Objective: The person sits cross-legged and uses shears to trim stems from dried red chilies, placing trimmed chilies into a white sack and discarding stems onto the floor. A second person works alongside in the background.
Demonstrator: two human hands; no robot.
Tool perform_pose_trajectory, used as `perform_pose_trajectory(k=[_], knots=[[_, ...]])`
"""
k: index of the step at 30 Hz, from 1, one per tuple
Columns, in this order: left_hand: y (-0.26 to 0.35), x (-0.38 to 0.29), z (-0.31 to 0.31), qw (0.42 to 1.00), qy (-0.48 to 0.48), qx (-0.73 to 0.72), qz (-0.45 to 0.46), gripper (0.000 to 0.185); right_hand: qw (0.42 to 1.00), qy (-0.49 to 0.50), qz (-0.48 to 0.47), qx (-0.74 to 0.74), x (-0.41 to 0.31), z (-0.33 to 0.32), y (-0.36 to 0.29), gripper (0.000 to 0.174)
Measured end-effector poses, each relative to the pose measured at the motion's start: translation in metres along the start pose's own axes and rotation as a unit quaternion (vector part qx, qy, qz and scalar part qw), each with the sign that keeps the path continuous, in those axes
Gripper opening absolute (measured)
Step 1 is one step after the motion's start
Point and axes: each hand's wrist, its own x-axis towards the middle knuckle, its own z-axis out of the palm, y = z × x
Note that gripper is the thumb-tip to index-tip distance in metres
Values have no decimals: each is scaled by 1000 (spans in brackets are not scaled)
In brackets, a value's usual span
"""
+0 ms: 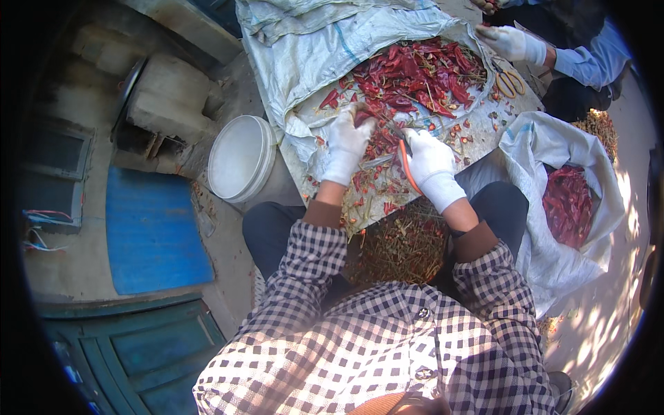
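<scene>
My left hand (348,140), in a white knit glove, pinches a dried red chili pepper (362,117) between thumb and fingers. Scissors with orange handles (407,168) are in my gloved right hand (431,162), their dark blades reaching towards the chili; how far the blades are apart is unclear. Under both hands, cut stem ends and chili bits are scattered over the work board (298,174). Just beyond them a heap of dried red chilies (415,72) spills from the mouth of a white woven sack (306,52) lying on the board.
A second open woven sack (537,259) at my right holds red chilies (568,207). Stem scraps (402,246) fill the space between my knees. A white bucket (238,158) stands left. Across the board is a co-worker's gloved hand (511,44), near yellow-handled scissors (510,84).
</scene>
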Motion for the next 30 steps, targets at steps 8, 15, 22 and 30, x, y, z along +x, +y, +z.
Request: perform_pose_trajectory(k=[8, 15, 22, 30], knots=[[43, -38, -16, 995, -20, 86, 40, 36, 994, 2, -66, 85, -4, -2, -11, 29], [33, -53, -7, 899, -57, -421, -105, 33, 498, -275, 105, 816, -25, -25, -25, 36], [0, -46, 17, 867, 28, -482, -126, 35, 595, 65, 159, 785, 16, -47, -5, 40], [-113, 106, -63, 985, 118, 64, -105, 37, 982, -167, -83, -38, -19, -6, -1, 25]])
